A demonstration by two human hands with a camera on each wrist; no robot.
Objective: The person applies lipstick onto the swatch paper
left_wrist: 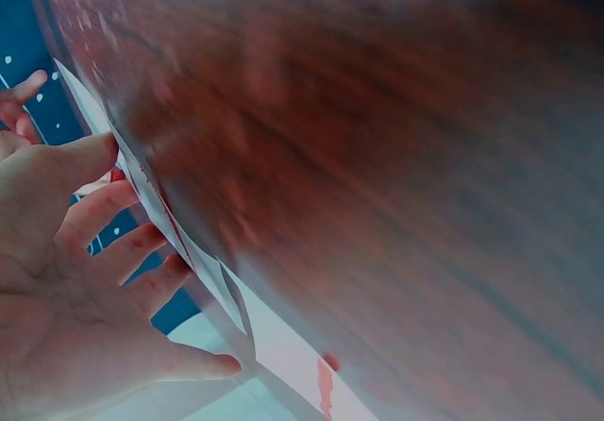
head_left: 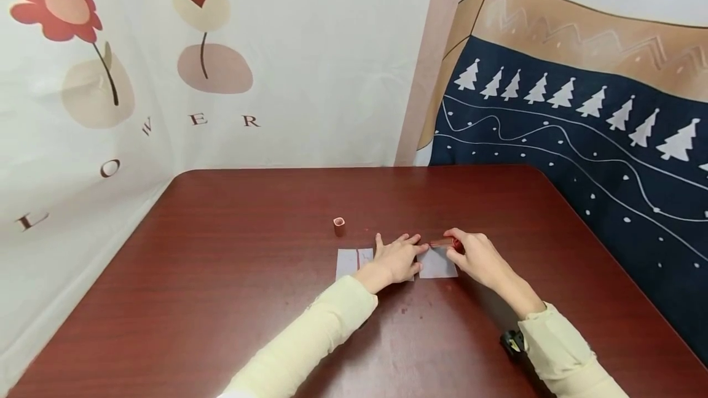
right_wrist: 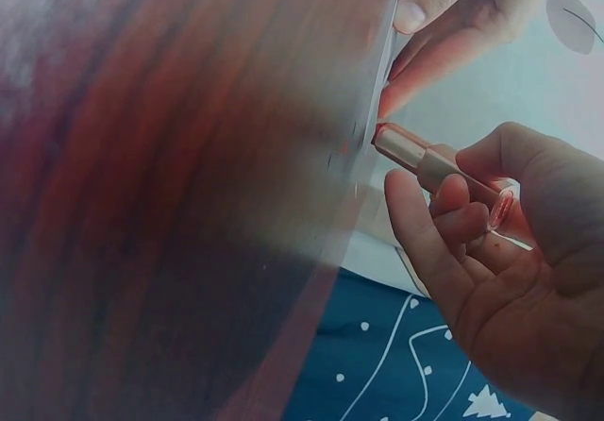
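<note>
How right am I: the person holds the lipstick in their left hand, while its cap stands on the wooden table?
The hand is wrong: the right wrist view shows the lipstick in the right hand. Its cap does stand on the wooden table.

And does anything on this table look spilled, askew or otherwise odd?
Yes: small dark-red specks mark the tabletop on the near side of the paper sheets. They look like stray smudges; whether they came from the lipstick is unclear.
</note>
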